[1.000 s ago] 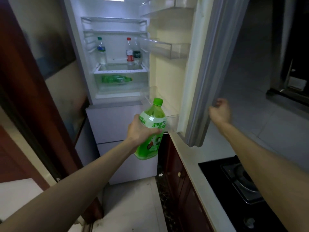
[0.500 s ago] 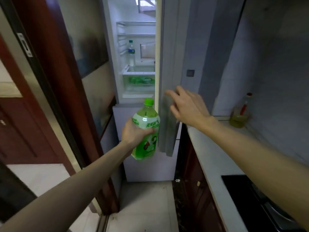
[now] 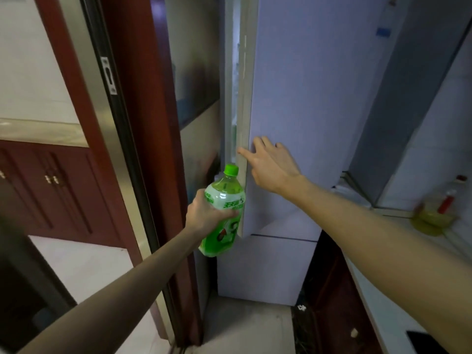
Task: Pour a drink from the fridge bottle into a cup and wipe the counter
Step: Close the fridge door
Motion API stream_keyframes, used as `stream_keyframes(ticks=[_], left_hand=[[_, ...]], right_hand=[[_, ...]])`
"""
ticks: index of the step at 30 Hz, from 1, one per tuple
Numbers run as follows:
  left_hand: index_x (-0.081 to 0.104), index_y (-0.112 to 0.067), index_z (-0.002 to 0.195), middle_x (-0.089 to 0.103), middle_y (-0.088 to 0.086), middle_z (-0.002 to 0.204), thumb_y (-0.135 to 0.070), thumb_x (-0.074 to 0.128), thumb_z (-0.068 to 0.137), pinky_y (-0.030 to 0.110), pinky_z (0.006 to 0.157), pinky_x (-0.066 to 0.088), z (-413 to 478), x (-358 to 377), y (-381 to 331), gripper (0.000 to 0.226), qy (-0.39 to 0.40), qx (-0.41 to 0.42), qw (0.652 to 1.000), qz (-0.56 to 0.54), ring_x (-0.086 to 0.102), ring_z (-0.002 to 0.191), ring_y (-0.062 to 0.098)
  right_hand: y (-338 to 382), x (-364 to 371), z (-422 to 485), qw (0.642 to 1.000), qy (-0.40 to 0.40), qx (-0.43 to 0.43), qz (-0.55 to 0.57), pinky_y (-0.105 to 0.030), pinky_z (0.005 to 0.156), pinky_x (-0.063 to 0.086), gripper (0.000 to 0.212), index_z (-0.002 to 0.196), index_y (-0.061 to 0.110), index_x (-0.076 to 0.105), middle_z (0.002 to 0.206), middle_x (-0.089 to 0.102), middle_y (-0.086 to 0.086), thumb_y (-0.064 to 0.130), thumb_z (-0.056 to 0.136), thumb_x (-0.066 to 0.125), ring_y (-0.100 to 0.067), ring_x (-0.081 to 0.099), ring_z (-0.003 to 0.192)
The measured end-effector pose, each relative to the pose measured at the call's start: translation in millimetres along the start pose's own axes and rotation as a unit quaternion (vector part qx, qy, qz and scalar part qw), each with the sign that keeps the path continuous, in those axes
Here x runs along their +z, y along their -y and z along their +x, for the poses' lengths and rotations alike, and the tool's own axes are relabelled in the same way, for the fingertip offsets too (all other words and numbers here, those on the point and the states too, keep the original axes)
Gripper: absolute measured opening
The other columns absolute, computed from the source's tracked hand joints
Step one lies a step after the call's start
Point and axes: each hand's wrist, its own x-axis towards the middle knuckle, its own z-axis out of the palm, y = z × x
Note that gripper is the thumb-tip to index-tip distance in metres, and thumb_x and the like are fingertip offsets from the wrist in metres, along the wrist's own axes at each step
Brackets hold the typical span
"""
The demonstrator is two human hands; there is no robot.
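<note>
Head view: the left hand [image 3: 204, 213] is gripping the green bottle [image 3: 224, 215] around its labelled shoulder, fingers curled round the front of the label, and is holding it upright in the air just left of the free edge of the fridge door [image 3: 306, 98]. The right hand [image 3: 270, 167] is lying open with its fingers spread flat on the door face, the forefinger reaching the door edge; a narrow lit slit is showing between door and fridge body, so the door is not quite shut. The bottle is looking nearly full with its cap [image 3: 231, 169] on, so it is probably handling as heavy, and the thin plastic wall is likely giving under a squeeze and, fresh from the cold, possibly turning slick; a grip at the waist under the shoulder, with a second hand on the cap for opening, is looking soundest. Room is tight: the bottle is hanging in the passage between the red door frame [image 3: 143, 149] and the fridge, its label overlapping the door's lower corner from this angle, whether touching cannot be told. Open space is lying to the right, over the pale counter [image 3: 378, 302], where an oil bottle [image 3: 434, 213] is standing near the wall; no cup or cloth is showing
</note>
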Motion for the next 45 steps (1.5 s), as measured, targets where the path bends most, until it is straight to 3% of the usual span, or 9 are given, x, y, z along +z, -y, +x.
stream_keyframes(ticks=[8,11,15,19,24,28,34,40,45], left_hand=[[0.055,-0.018,0.119,0.064,-0.007,0.107,-0.043,0.092,0.055,0.028,0.082,0.045,61,-1,17,0.078,0.013,-0.006,1.0,-0.007,0.06,0.104,0.016],[0.056,-0.02,0.116,0.065,-0.008,0.106,-0.046,0.091,0.053,0.028,0.083,0.046,78,6,20,0.077,0.024,-0.012,1.0,-0.009,0.059,0.102,0.014],[0.063,-0.027,0.111,0.071,-0.011,0.1,-0.064,0.082,0.035,0.026,0.077,0.05,102,15,23,0.087,0.031,-0.026,0.999,-0.006,0.066,0.098,0.011],[0.064,-0.026,0.109,0.072,-0.01,0.097,-0.061,0.084,0.035,0.024,0.072,0.053,128,26,22,0.084,0.036,-0.033,0.999,-0.001,0.068,0.092,0.01],[0.066,-0.025,0.108,0.073,-0.009,0.097,-0.058,0.085,0.037,0.031,0.079,0.056,165,42,8,0.081,0.022,-0.04,0.999,0.027,0.069,0.093,0.013],[0.072,-0.02,0.099,0.074,-0.003,0.092,-0.036,0.091,0.056,0.026,0.072,0.051,190,60,-7,0.049,0.0,-0.049,0.999,0.012,0.069,0.087,0.015],[0.067,-0.023,0.108,0.073,-0.005,0.098,-0.056,0.087,0.031,0.038,0.077,0.062,215,92,-14,0.086,-0.027,-0.077,0.997,-0.008,0.071,0.088,0.015],[0.068,-0.025,0.105,0.074,-0.006,0.096,-0.058,0.087,0.033,0.039,0.078,0.062,234,113,-15,0.082,-0.007,-0.061,0.998,0.003,0.072,0.088,0.014],[0.07,-0.023,0.103,0.075,-0.005,0.095,-0.054,0.088,0.033,0.042,0.079,0.062,251,120,-20,0.079,0.022,-0.043,0.999,-0.014,0.073,0.087,0.016]], right_hand=[[8,31,72,0.998,0.033,-0.017,0.059,-0.041,0.09,0.04,0.069,0.153,0.025,0.023,0.128,0.043,-0.012,0.014,0.088,0.044,-0.029,0.04,0.121],[2,47,85,0.995,0.047,-0.027,0.089,-0.042,0.094,0.041,0.066,0.15,0.022,0.029,0.13,0.043,-0.011,0.013,0.087,0.047,-0.028,0.041,0.123],[-18,80,101,0.991,0.086,0.001,0.105,-0.043,0.095,0.039,0.056,0.141,0.016,0.039,0.132,0.042,-0.012,0.015,0.087,0.049,-0.03,0.041,0.125],[-48,114,117,0.985,0.122,0.032,0.121,-0.046,0.098,0.04,0.053,0.141,0.012,0.04,0.136,0.039,-0.014,0.018,0.089,0.049,-0.032,0.04,0.126],[-89,152,135,0.974,0.155,0.074,0.145,-0.048,0.099,0.041,0.052,0.14,0.008,0.04,0.138,0.037,-0.017,0.019,0.091,0.05,-0.034,0.039,0.127],[-120,175,146,0.974,0.136,0.072,0.165,-0.047,0.096,0.043,0.05,0.137,0.01,0.044,0.135,0.039,-0.015,0.013,0.088,0.051,-0.033,0.041,0.125],[-134,195,163,0.979,0.077,0.044,0.182,-0.044,0.088,0.044,0.038,0.127,0.007,0.051,0.126,0.045,-0.015,0.01,0.089,0.046,-0.033,0.045,0.117],[-143,214,170,0.981,0.064,0.033,0.183,-0.042,0.086,0.042,0.046,0.132,0.008,0.047,0.128,0.043,-0.014,0.009,0.086,0.048,-0.031,0.043,0.119],[-151,233,162,0.977,0.09,0.08,0.173,-0.041,0.088,0.042,0.057,0.138,0.01,0.041,0.136,0.036,-0.011,0.008,0.083,0.054,-0.027,0.037,0.123]])
